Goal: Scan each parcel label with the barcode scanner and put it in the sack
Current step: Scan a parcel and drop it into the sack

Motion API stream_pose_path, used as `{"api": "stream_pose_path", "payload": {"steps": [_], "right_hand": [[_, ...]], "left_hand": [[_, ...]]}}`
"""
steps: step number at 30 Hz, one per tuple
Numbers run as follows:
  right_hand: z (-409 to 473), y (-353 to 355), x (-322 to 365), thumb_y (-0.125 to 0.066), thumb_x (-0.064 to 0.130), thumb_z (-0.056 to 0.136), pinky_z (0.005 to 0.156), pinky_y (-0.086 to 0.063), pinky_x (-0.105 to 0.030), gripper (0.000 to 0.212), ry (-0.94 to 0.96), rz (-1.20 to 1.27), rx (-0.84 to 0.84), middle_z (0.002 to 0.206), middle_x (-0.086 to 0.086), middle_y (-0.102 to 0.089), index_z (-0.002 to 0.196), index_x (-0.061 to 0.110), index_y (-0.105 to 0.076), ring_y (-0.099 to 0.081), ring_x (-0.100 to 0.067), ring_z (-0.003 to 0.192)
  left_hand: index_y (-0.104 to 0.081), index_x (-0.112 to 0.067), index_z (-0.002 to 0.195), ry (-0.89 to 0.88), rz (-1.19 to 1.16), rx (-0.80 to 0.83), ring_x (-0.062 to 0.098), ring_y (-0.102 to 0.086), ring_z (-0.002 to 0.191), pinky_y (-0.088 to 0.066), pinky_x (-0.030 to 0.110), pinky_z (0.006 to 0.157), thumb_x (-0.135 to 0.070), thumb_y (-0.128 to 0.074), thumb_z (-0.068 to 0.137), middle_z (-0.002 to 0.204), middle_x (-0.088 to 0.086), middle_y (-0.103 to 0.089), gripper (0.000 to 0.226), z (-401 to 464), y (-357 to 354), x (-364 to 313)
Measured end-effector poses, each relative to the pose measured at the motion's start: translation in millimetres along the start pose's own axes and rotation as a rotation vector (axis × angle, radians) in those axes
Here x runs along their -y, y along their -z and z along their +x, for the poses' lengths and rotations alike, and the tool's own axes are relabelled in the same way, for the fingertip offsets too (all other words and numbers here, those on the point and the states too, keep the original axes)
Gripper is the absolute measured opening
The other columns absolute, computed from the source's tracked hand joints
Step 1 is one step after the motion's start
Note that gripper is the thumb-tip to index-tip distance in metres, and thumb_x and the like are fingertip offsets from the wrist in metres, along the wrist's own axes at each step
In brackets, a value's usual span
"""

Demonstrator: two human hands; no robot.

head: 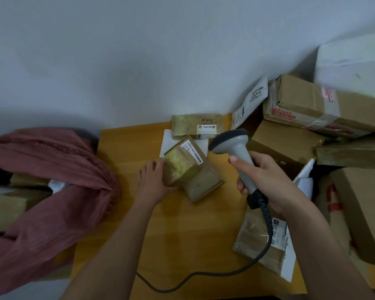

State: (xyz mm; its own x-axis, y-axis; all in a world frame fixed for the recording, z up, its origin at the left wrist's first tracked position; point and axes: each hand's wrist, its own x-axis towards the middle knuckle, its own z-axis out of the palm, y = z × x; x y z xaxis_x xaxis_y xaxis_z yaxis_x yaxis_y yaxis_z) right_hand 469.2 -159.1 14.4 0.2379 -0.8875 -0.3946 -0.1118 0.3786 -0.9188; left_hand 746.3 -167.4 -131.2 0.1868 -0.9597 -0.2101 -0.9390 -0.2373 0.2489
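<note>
A small taped brown parcel [187, 163] with a white label lies tilted at the middle of the yellow table [126, 148]. My left hand [154, 180] holds its left end, thumb under the near side. My right hand [266, 180] grips the handle of a grey barcode scanner [234, 146], whose dark head points left at the parcel's label. The scanner's black cable [204, 276] loops across the near table. A dusty-red cloth sack [59, 169] sits open at the left with several parcels inside.
Another small taped parcel [196, 125] lies by the wall over a white sheet [169, 141]. A brown box [204, 187] lies under the held parcel. Several cardboard boxes [320, 105] and a white mailer [251, 100] pile up at the right. A flat parcel [262, 241] lies under my right forearm.
</note>
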Motion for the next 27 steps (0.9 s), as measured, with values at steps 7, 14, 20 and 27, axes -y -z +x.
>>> {"api": "stream_pose_path", "payload": {"steps": [7, 14, 20, 27], "right_hand": [[-7, -2, 3, -0.063, 0.036, 0.095, 0.048, -0.047, -0.022, 0.029, -0.017, 0.015, 0.002, 0.06, -0.007, -0.059, 0.113, 0.013, -0.059, -0.054, -0.012, 0.049], [-10, -12, 4, -0.062, 0.033, 0.096, 0.047, -0.046, -0.023, 0.027, -0.03, 0.001, 0.038, 0.057, -0.004, -0.058, 0.113, 0.012, -0.059, -0.055, -0.013, 0.049], [-10, -25, -2, -0.063, 0.034, 0.096, 0.05, -0.047, -0.027, 0.026, -0.073, -0.05, 0.091, 0.059, -0.003, -0.058, 0.113, 0.014, -0.06, -0.056, -0.016, 0.054], [-12, -41, -6, -0.056, 0.036, 0.1, 0.051, -0.049, -0.028, 0.028, -0.132, -0.106, 0.155, 0.067, -0.007, -0.057, 0.116, 0.013, -0.059, -0.058, -0.015, 0.054]], "left_hand": [[-0.043, -0.017, 0.116, 0.218, -0.621, 0.101, 0.013, -0.048, 0.102, -0.044, 0.024, 0.075, -0.044, -0.088, 0.065, 0.12, -0.001, -0.041, 0.074, -41, -30, 9], [-0.058, -0.01, 0.116, 0.803, -1.5, 0.248, 0.032, -0.06, 0.091, -0.049, 0.045, 0.086, -0.042, -0.05, 0.098, 0.108, 0.015, -0.06, 0.037, -78, -33, 24], [-0.067, -0.018, 0.107, 0.826, -1.494, 0.162, 0.028, -0.063, 0.094, -0.049, 0.043, 0.086, -0.054, -0.042, 0.098, 0.106, 0.012, -0.067, 0.044, -102, -46, 35], [-0.045, -0.011, 0.136, 0.792, -1.598, 0.175, 0.032, -0.065, 0.109, -0.051, 0.048, 0.096, -0.024, -0.071, 0.087, 0.124, 0.014, -0.064, 0.057, -107, -58, 36]]}}
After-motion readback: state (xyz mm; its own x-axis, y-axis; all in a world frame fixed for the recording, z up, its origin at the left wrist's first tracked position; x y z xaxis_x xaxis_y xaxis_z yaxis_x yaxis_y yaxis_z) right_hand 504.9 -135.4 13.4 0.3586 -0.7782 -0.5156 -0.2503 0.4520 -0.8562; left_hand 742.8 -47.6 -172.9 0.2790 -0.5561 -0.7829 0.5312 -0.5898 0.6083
